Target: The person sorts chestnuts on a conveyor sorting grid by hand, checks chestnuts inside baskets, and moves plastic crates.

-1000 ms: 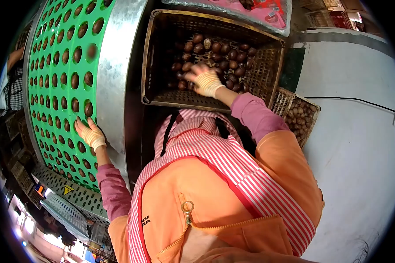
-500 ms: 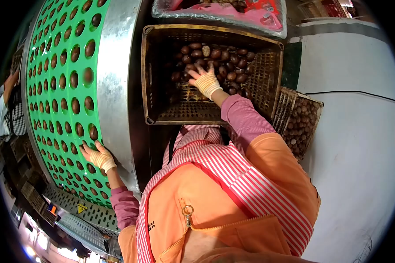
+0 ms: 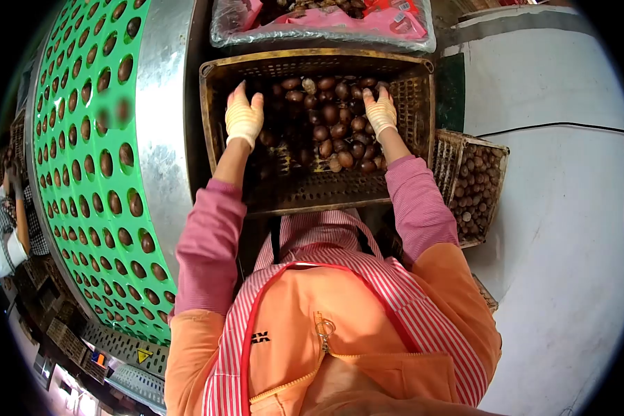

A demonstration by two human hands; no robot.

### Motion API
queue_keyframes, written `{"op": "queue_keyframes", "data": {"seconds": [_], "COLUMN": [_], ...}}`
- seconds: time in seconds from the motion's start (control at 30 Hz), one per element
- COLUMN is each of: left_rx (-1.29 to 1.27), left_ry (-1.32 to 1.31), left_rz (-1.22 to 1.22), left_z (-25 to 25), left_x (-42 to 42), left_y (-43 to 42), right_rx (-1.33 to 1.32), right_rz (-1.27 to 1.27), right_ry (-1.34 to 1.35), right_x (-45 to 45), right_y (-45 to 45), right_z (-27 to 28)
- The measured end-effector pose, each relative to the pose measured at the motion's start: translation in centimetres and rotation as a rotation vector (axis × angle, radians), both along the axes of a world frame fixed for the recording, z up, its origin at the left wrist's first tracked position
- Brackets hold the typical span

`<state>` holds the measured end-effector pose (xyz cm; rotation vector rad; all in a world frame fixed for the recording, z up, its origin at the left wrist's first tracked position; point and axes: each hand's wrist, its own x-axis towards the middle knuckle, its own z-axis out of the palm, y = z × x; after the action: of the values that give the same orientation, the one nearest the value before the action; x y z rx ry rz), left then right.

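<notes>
Both my hands reach into a brown plastic crate that holds many dark brown, egg-shaped pieces, apparently eggs. My left hand, in a pale fingerless glove, is inside the crate's left part, thumb and fingers apart, with nothing visible in it. My right hand, gloved the same way, lies at the right edge of the pile with fingers spread, next to several eggs. Its fingertips seem to touch some of them. The eggs are gathered in the crate's middle and right; its left part is in shadow.
A green panel with rows of egg-filled holes curves along the left, edged by a metal rim. A plastic-lined crate stands beyond. Another crate of eggs sits at right. A person is at far left.
My left hand has left the green panel and moved right into the crate. My right hand has shifted from mid-pile to its right edge. More eggs now lie toward the crate's near side.
</notes>
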<state>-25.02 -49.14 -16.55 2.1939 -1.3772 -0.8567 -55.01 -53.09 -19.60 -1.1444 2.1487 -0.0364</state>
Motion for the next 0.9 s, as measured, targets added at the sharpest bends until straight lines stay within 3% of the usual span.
{"op": "queue_keyframes", "data": {"seconds": [0.07, 0.17, 0.33, 0.43, 0.47, 0.5, 0.53, 0.6, 0.63, 0.77, 0.87, 0.9], "left_rx": [0.181, 0.241, 0.408, 0.289, 0.257, 0.184, 0.102, 0.079, 0.062, 0.100, -0.066, -0.075], "left_ry": [-0.205, -0.423, -0.276, -0.153, -0.014, 0.336, 0.680, 0.794, 0.855, 0.794, 0.602, 0.707], "left_rz": [-0.009, -0.015, 0.084, 0.060, 0.135, 0.328, 0.519, 0.612, 0.657, 0.523, 0.314, 0.253], "left_z": [-3.2, -4.3, -1.5, -6.9, -7.0, -5.1, -3.2, -3.7, -3.9, -7.6, -8.6, -8.5], "left_x": [0.6, -1.0, 0.5, 3.8, 3.9, 3.1, 1.8, 1.6, 1.7, 3.8, 2.3, 2.5], "left_y": [-0.8, 0.3, 0.5, 2.9, 3.7, 4.9, 5.7, 6.5, 6.7, 7.8, 8.4, 8.3], "right_rx": [0.090, 0.076, 0.029, 0.102, 0.149, 0.221, 0.204, 0.171, 0.183, 0.189, 0.374, 0.347], "right_rz": [-0.082, -0.070, -0.133, -0.386, -0.480, -0.436, -0.503, -0.640, -0.592, -0.604, -0.508, -0.511], "right_ry": [-0.136, -0.262, -0.601, -0.821, -0.863, -0.892, -0.965, -1.102, -1.168, -1.221, -1.422, -1.405], "right_x": [-0.6, -0.6, -1.5, -1.3, -1.4, -0.5, -0.2, 0.7, 0.9, 2.3, 2.7, 3.4], "right_y": [0.0, 1.3, 3.6, 4.0, 4.0, 4.7, 5.0, 5.6, 5.8, 6.6, 6.6, 7.2], "right_z": [-0.4, 0.2, -0.1, -0.5, -0.8, 1.9, 1.2, -0.2, -0.3, -0.6, -2.1, -0.7]}}
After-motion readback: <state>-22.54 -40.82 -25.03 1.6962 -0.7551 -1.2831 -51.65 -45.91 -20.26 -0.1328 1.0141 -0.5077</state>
